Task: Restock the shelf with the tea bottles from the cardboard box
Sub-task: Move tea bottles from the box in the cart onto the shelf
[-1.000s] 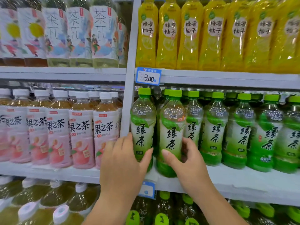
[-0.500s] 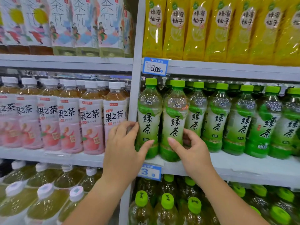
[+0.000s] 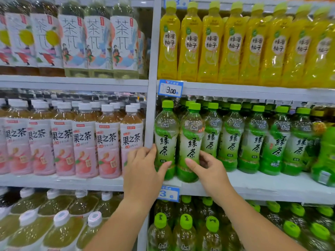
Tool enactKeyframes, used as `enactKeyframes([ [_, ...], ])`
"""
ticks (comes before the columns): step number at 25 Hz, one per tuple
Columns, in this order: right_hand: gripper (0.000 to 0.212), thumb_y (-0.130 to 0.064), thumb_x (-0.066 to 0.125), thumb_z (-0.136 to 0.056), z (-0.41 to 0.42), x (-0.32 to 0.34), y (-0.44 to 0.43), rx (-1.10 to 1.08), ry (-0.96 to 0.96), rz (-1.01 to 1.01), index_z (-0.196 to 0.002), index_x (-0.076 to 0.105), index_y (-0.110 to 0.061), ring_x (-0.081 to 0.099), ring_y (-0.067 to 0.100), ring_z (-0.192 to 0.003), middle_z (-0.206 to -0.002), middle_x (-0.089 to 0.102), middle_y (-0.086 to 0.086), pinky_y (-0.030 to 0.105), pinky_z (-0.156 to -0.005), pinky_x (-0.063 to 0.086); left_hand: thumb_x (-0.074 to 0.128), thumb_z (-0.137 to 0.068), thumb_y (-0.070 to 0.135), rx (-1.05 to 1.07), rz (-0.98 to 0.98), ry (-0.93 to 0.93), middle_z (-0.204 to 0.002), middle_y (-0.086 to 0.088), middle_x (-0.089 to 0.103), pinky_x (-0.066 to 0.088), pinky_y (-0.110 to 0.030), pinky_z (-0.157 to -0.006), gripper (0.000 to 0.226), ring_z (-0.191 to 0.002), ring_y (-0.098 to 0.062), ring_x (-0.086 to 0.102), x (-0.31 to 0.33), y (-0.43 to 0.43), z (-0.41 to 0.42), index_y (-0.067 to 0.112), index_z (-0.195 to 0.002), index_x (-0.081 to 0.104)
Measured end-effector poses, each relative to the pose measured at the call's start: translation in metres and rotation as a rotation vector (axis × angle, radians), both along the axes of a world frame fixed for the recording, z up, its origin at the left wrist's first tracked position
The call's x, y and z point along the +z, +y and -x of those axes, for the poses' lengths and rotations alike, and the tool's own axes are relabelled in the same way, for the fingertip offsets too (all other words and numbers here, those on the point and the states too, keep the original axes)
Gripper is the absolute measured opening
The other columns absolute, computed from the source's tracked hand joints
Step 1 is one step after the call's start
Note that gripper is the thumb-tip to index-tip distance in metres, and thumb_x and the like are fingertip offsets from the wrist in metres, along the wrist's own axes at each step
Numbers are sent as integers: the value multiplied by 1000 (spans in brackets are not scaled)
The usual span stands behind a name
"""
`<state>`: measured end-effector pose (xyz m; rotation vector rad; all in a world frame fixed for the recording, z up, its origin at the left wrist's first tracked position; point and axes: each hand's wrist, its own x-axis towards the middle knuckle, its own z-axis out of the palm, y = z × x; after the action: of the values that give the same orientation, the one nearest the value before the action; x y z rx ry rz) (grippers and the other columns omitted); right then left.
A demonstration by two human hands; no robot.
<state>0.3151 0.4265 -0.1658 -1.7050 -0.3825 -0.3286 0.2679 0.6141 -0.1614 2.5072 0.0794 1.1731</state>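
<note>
Two green tea bottles with green caps stand upright at the left end of the middle shelf (image 3: 253, 183), ahead of the row. My left hand (image 3: 145, 167) grips the lower part of the leftmost bottle (image 3: 165, 134), thumb across its front and fingers round its left side. My right hand (image 3: 208, 169) grips the second bottle (image 3: 192, 138) near its base, thumb in front, fingers behind on its right. More green tea bottles (image 3: 253, 140) fill the row to the right. The cardboard box is out of view.
A white upright post (image 3: 153, 87) sits just left of the held bottles. Peach tea bottles (image 3: 107, 142) fill the left bay. Yellow bottles (image 3: 232, 44) line the shelf above, with a blue price tag (image 3: 170, 88). Capped bottles (image 3: 184, 227) stand on the shelf below.
The view has tilted upward, so the shelves sit lower in frame. Both hands keep their hold on the two front bottles, which still stand at the shelf's front edge.
</note>
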Motion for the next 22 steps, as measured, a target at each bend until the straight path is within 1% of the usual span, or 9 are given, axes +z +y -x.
enactKeyframes([
  [2,45,-37,78,-80,1,0,1,-2,5,-9,-121,67,-25,68,-1,-102,-107,74,-18,32,-94,56,56,-87,63,-2,19,20,-118,1,62,43,-33,-94,73,-116,-20,43,1,-2,2,14,-142,55],
  [4,46,-37,79,-80,5,1,2,-21,4,-13,-123,67,-24,67,-5,-100,-106,73,-20,29,-93,55,57,-88,62,-16,39,28,-119,1,62,42,-32,-96,74,-117,-20,41,1,-2,4,15,-144,52],
  [8,31,-34,78,-81,9,4,3,-34,43,1,-110,65,-36,67,-8,-95,-101,73,-23,24,-90,55,55,-89,63,-24,70,57,-126,2,60,38,-32,-101,75,-123,-18,38,6,-4,8,16,-147,47],
  [11,30,-36,76,-83,12,7,3,-33,57,23,-109,61,-39,65,-9,-95,-101,69,-26,19,-89,53,54,-90,63,-29,90,79,-131,3,59,37,-33,-103,75,-126,-18,36,10,-6,11,18,-149,44],
  [13,39,-43,74,-84,14,9,3,-31,72,63,-120,58,-37,61,-6,-105,-111,65,-25,21,-93,50,54,-90,62,-33,123,105,-132,4,57,39,-36,-105,74,-128,-18,36,12,-6,14,21,-150,43],
  [15,64,-53,69,-84,13,9,4,-54,89,115,-140,51,-27,54,7,-124,-132,60,-15,35,-107,45,55,-91,60,-51,179,130,-135,2,55,41,-40,-105,71,-129,-18,39,12,-7,15,24,-151,41],
  [17,76,-60,63,-85,16,9,4,-83,105,175,-148,42,-24,48,12,-133,-144,52,-10,42,-112,40,56,-93,54,-122,302,155,-136,1,51,45,-37,-101,68,-125,-17,46,12,-11,19,26,-152,38],
  [20,73,-60,56,-89,21,9,3,-98,120,233,-149,39,-23,46,12,-134,-148,48,-8,39,-112,39,58,-95,44,-219,446,168,-138,2,46,37,-26,-95,65,-125,-15,46,12,-17,24,24,-153,37],
  [22,68,-54,55,-93,24,8,0,-95,120,257,-150,38,-21,46,13,-134,-148,48,-6,34,-110,38,58,-96,42,-244,477,182,-140,2,46,36,-27,-101,63,-129,-14,44,12,-17,26,22,-153,38],
])
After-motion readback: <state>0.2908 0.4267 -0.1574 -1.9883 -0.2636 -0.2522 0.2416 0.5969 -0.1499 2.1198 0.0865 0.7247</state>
